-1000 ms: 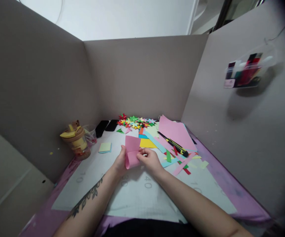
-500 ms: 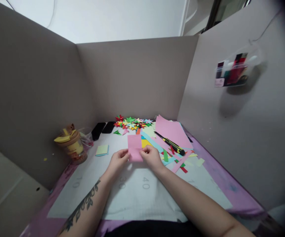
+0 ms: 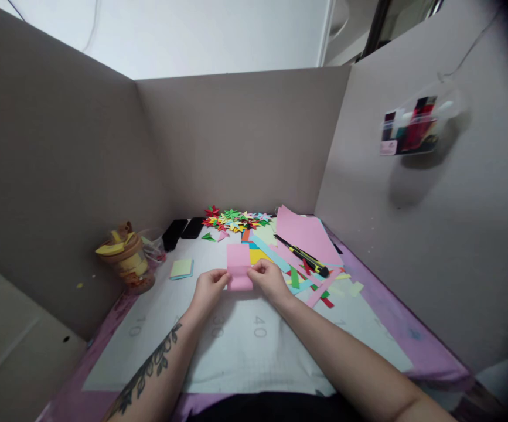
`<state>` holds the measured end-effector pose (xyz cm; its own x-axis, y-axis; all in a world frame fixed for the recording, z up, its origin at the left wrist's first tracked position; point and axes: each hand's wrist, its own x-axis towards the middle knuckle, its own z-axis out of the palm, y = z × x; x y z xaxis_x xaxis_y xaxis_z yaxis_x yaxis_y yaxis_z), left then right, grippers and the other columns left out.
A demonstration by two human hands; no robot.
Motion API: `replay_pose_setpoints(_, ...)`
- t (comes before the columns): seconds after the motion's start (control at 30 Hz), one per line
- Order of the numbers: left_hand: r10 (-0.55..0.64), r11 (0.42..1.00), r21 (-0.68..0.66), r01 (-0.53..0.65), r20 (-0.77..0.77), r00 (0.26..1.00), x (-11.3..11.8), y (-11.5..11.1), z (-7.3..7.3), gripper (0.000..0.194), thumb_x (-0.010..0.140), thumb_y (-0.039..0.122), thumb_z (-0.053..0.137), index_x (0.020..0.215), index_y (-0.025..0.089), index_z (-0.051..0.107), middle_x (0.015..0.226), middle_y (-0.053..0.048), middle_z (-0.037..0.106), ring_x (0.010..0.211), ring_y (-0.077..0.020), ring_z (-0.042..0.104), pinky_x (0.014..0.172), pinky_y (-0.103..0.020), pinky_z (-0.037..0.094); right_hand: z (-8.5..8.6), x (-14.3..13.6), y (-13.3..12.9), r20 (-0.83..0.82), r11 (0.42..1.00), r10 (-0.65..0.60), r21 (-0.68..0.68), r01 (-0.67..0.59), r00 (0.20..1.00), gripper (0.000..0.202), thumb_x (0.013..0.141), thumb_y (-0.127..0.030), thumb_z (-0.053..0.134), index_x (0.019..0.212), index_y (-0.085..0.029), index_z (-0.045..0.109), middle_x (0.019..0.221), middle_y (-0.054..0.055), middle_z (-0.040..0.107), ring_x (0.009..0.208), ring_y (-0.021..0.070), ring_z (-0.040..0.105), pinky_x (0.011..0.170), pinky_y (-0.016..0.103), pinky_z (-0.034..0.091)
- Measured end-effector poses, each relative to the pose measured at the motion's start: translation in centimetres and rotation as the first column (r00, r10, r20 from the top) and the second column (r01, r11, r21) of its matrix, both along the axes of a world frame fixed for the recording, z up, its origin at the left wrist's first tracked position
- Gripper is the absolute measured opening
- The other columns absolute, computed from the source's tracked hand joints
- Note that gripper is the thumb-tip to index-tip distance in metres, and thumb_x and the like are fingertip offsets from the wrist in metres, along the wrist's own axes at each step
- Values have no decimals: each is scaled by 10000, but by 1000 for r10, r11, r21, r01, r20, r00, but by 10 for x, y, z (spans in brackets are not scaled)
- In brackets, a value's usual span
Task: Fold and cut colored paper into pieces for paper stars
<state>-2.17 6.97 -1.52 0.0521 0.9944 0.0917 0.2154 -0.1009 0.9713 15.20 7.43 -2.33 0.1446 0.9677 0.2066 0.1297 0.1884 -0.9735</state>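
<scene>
Head view, pink paper: I find the pink paper point(image 3: 238, 256) between the two hands, apparently raised off the white mat point(image 3: 240, 369), its lower end curved round rather than pressed flat.
Left hand: I have the left hand point(image 3: 210, 287) grasping the paper's left edge, thumb and fingers pinched near the bend.
Right hand: I have the right hand point(image 3: 268, 279) pinching the right edge at nearly the same height.
Bend: In my judgement, both side edges should line up before any pressure goes on; a skewed edge would set a slanted crease. I cannot tell whether the corners meet.
Grip: I judge a light, equal pinch best, as a hard squeeze could dent the curve off the line.
Pressing: I would rate the mat nearer the forearms the better backing, with one hand pinning the aligned edges and the other smoothing from the middle outward.
Paper strips: I note loose paper strips point(image 3: 295, 278) just beyond the right hand; pressing over them could print a ridge.
Cutter: I record the cutter point(image 3: 317, 266) beyond the right hand, lying over paper, best avoided by the fingers.
Square stack: I log small paper squares point(image 3: 180, 268) beyond and left of the left hand.
</scene>
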Motion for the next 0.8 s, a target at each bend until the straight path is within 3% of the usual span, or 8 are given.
replay_pose_setpoints(0.13,16,1000,-1,-16,-12,1000,-1,1,-2,292,658,388,633,743,117,699,628,-27,658,575,-144,549,560,-228,387,-5,0,2,-92,999,35,-21,-38,995,168,592,-280,643,611,-183,507,537,-50,500,506,101,440,500,221,331)
replay_pose_setpoints(0.3,1,1000,-10,-1,-21,1000,-2,4,-6,273,663,383,630,719,121,682,616,-20,644,567,-137,543,556,-224,388,-10,0,5,-242,990,116,-45,-130,963,292,596,-289,667,831,-195,520,526,-82,512,482,101,463,515,223,357)
replay_pose_setpoints(0.53,-22,1000,-1,22,-27,999,-5,7,-11,279,660,391,644,726,121,672,642,-32,656,574,-141,563,535,-219,388,-11,2,6,-200,989,140,-26,-148,970,187,593,-280,677,689,-172,558,549,-53,517,504,96,457,503,221,345)
replay_pose_setpoints(0.8,2,1000,-24,-2,30,1000,-4,4,-4,254,642,368,663,709,123,660,652,-49,665,600,-157,592,554,-232,420,-10,2,4,-165,988,150,-9,-154,975,178,612,-287,666,702,-174,562,569,-45,528,521,104,472,501,220,355)
